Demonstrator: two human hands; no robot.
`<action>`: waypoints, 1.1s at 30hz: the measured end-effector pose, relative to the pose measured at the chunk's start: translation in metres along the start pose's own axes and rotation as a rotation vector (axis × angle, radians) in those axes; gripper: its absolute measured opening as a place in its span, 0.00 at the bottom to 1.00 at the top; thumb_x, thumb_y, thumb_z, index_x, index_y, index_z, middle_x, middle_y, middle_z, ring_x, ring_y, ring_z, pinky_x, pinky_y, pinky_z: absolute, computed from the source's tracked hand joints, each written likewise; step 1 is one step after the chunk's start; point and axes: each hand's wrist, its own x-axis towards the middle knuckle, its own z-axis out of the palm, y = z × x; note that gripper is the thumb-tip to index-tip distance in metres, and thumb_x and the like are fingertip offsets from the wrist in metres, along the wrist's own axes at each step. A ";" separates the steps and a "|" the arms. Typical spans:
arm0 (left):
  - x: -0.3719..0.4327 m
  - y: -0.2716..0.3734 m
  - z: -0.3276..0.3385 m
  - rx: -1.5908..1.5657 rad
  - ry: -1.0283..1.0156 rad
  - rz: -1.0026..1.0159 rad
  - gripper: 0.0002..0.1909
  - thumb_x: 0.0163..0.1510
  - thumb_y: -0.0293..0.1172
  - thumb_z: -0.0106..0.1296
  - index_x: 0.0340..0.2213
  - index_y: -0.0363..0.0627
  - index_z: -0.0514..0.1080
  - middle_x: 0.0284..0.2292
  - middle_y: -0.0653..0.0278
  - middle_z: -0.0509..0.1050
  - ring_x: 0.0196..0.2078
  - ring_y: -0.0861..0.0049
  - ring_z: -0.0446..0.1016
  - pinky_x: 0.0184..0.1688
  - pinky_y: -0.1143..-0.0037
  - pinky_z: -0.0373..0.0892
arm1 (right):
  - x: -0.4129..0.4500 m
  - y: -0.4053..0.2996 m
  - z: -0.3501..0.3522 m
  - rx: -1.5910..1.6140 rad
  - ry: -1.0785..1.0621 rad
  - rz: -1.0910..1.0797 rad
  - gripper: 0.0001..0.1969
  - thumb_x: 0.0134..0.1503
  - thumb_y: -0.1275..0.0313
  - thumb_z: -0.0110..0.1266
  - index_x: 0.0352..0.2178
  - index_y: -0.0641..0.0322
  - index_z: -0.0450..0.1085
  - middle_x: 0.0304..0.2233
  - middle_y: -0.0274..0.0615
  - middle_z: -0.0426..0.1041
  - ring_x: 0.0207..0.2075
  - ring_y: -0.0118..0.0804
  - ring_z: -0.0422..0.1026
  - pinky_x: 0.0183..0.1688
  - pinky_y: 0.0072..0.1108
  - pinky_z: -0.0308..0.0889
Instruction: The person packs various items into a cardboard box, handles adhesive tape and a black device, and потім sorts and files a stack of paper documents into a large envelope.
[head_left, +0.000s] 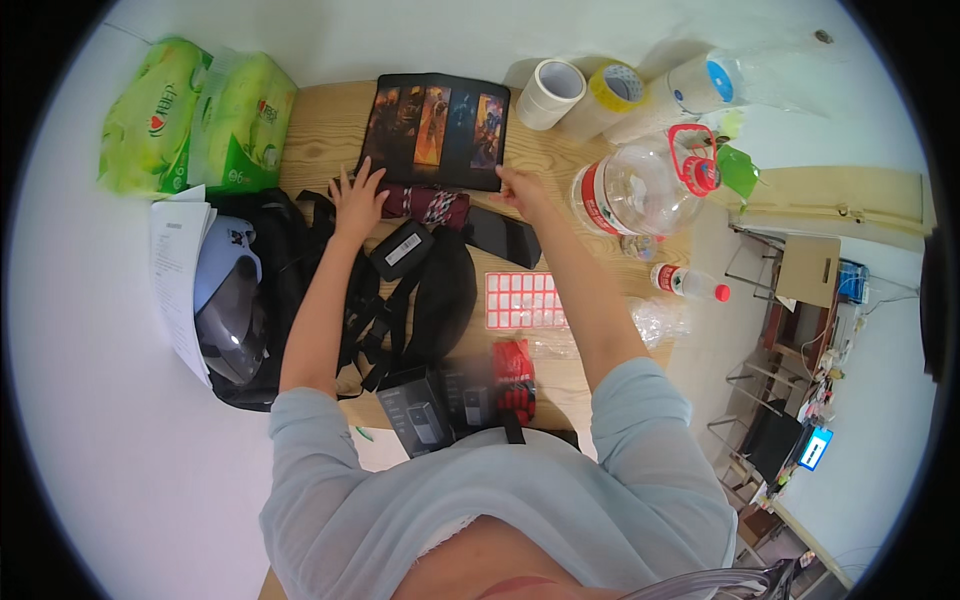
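Observation:
A dark mat (442, 176) printed with fantasy artwork panels lies against the wall at the back of the wooden table. My left hand (358, 201) has its fingers spread at the mat's near left corner, beside a folded maroon umbrella (435, 207) with a patterned band. At the near right corner, the thumb and forefinger of my right hand (523, 191) close around the mat's edge. Just below the umbrella are a black oblong case (504, 236) and a small black pouch (403, 250) bearing a label.
Left stand green tissue packs (240, 127), a black backpack (285, 225), papers (178, 277) and a blue helmet (229, 262). Tape rolls (550, 94), a large water jug (637, 191) and a small bottle (686, 282) are right. Boxes (420, 412) and a red packet (514, 379) sit nearest me.

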 end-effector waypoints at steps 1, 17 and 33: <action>0.001 0.009 0.007 0.312 -0.053 -0.066 0.17 0.45 0.36 0.40 0.39 0.49 0.59 0.46 0.62 0.51 0.48 0.62 0.49 0.47 0.62 0.46 | 0.000 0.010 0.000 -0.123 0.085 0.020 0.09 0.42 0.71 0.48 0.24 0.67 0.60 0.15 0.33 0.57 0.14 0.25 0.57 0.24 0.27 0.67; 0.045 0.018 0.066 0.180 0.190 -0.030 0.25 0.44 0.42 0.38 0.44 0.48 0.51 0.47 0.63 0.50 0.50 0.68 0.46 0.48 0.62 0.43 | -0.051 0.027 0.048 -1.436 0.035 -0.536 0.27 0.30 0.54 0.55 0.29 0.63 0.61 0.26 0.48 0.62 0.29 0.43 0.64 0.30 0.26 0.60; -0.058 0.097 0.018 -1.586 0.716 -0.843 0.28 0.41 0.33 0.46 0.42 0.37 0.48 0.35 0.58 0.59 0.37 0.74 0.61 0.38 0.79 0.59 | -0.112 0.006 0.081 -0.958 -0.419 0.146 0.24 0.34 0.58 0.54 0.29 0.69 0.64 0.27 0.43 0.67 0.26 0.28 0.65 0.29 0.17 0.59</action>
